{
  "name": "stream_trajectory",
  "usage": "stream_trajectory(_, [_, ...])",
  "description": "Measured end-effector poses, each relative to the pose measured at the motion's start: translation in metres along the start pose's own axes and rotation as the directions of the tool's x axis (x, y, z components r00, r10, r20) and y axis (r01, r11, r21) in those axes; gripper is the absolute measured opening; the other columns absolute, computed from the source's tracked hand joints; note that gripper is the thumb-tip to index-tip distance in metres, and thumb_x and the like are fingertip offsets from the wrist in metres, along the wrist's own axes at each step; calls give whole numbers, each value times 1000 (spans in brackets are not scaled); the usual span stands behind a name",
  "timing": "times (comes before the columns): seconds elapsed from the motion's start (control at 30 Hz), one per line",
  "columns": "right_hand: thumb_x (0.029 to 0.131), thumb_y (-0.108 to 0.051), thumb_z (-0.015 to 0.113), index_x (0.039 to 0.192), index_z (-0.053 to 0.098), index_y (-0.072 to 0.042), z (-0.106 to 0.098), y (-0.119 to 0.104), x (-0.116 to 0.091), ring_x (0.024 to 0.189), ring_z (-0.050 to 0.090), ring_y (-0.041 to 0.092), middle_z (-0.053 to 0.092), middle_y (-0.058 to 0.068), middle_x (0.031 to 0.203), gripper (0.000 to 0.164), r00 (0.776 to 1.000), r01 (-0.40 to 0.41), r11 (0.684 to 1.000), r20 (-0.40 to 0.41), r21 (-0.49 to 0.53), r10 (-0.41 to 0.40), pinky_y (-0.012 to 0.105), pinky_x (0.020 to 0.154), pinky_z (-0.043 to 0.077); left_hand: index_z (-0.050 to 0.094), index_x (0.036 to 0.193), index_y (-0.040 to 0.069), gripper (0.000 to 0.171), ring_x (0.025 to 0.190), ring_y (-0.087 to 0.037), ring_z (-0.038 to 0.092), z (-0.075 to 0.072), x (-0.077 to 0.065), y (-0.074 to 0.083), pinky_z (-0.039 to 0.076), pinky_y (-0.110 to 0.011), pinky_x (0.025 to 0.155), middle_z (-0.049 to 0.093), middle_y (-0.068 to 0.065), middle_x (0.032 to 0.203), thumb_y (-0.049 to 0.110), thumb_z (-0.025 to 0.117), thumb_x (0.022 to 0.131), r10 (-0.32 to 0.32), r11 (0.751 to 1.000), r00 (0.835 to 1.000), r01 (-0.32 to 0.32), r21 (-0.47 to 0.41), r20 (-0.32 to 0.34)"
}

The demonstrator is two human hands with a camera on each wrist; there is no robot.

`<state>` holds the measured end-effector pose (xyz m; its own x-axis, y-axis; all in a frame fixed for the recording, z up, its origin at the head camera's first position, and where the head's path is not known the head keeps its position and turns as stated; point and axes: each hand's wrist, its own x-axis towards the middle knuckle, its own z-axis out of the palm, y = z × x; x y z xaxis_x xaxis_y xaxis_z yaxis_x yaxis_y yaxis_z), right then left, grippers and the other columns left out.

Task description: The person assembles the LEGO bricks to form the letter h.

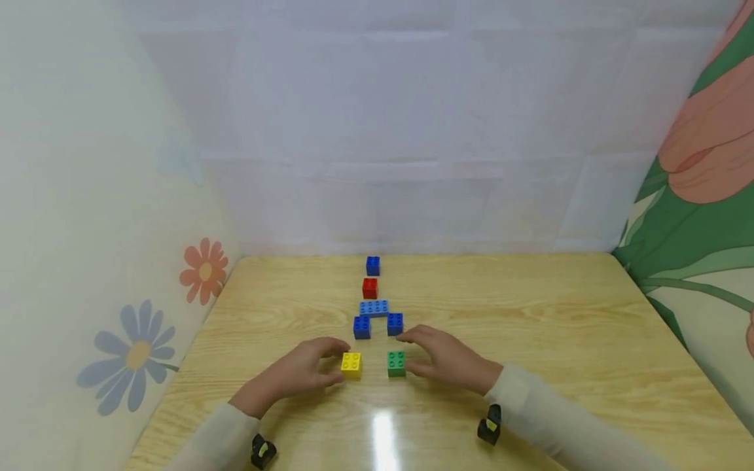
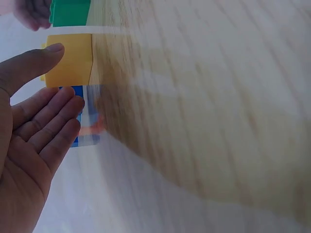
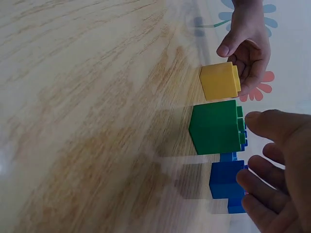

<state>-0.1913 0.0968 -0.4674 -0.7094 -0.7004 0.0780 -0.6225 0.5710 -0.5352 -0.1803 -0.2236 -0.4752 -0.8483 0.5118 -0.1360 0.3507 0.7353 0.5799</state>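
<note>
A yellow toy brick (image 1: 351,366) stands on the table with my left hand (image 1: 306,367) at its left side. The left thumb and fingers are parted around that side, the thumb overlapping the yellow brick (image 2: 73,63) in the left wrist view. To its right is a green brick (image 1: 396,364), studs up. My right hand (image 1: 450,358) reaches in from the right, thumb close by the green brick (image 3: 216,127) and fingers spread toward a dark blue brick (image 1: 395,324) behind it. Both hands are relaxed and hold nothing.
Beyond the hands stand another dark blue brick (image 1: 362,327), a longer light blue brick (image 1: 374,308), a red brick (image 1: 370,288) and a far blue brick (image 1: 373,265). The wooden table (image 1: 530,307) meets a white cloth (image 1: 365,131) at the back.
</note>
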Motion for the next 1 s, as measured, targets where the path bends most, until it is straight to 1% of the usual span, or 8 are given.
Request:
stream_trajectory(0.13, [93,-36,67,137,54,-12,4,0,0,116,55,13,58,-1,129,52,1000,-17,999,-3,32,18,35,98,48,58,129,13,49,114,-23,59,0,0,0,48,-46,97,61,-3,126,34,73,88,1,1000,1000,-1,10,5])
stream_trajectory(0.3, [91,-36,69,136,54,-12,10,-2,0,113,57,12,60,-1,126,53,998,-56,995,-9,87,57,33,96,49,58,128,11,47,113,-24,59,0,0,2,48,-47,97,62,-5,125,32,72,89,8,1000,1000,-8,13,15])
stream_trajectory(0.43, [90,-35,71,132,57,-12,13,-4,1,110,58,12,61,-3,123,50,998,-67,994,-17,82,68,32,95,49,59,127,11,45,111,-23,60,-1,-1,3,49,-47,96,63,-3,123,30,72,89,12,1000,1000,-12,8,17])
stream_trajectory(0.7, [89,-30,72,124,63,-16,17,-1,1,104,58,7,62,-9,114,39,996,-83,994,-13,76,84,28,91,50,60,126,13,44,112,-22,59,-1,1,3,48,-45,97,62,0,122,32,72,89,-2,1000,999,2,-13,39])
stream_trajectory(1.0, [87,-23,72,123,63,-14,22,5,1,101,57,6,61,-9,112,38,998,-59,995,-32,85,62,26,89,51,62,120,13,40,109,-22,61,-1,3,5,50,-44,95,64,0,117,35,73,88,-5,1000,999,5,-3,41])
